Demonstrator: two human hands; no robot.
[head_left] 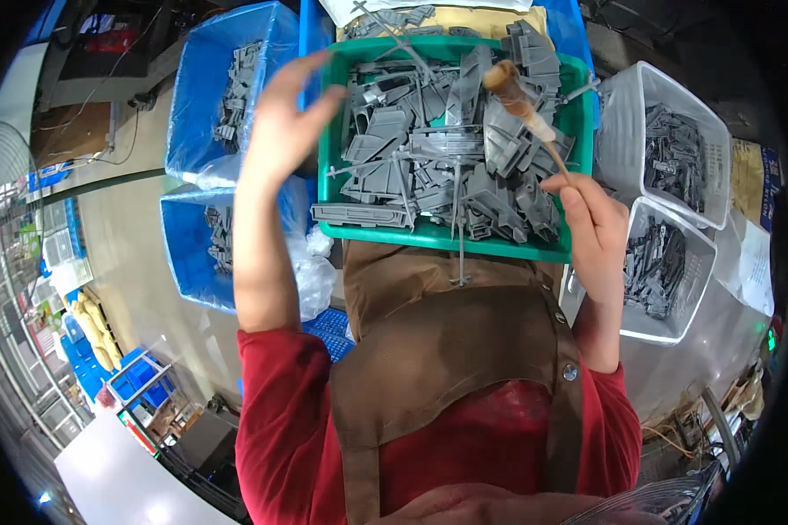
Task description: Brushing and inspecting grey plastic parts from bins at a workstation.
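Observation:
My right hand (pixel 594 219) is closed, pinching the thin shaft of a wooden-handled tool (pixel 518 101); its handle points up and away over the bin. What the tool's working end looks like is hidden by my fingers. At the far left rim of the green bin (pixel 446 238), my left hand (pixel 291 109) hovers with fingers apart and nothing in it, a little blurred. Grey moulded plastic parts (pixel 381 131) fill the bin, some flat, some with thin branching sprues. One long sprue (pixel 460 249) hangs over the bin's near edge, in front of my brown apron.
Two blue bins (pixel 177 236) lined with clear plastic stand on the left, holding grey parts. On the right are two white bins (pixel 652 328) with small grey pieces. A yellowish sack (pixel 455 19) with more parts lies behind the green bin.

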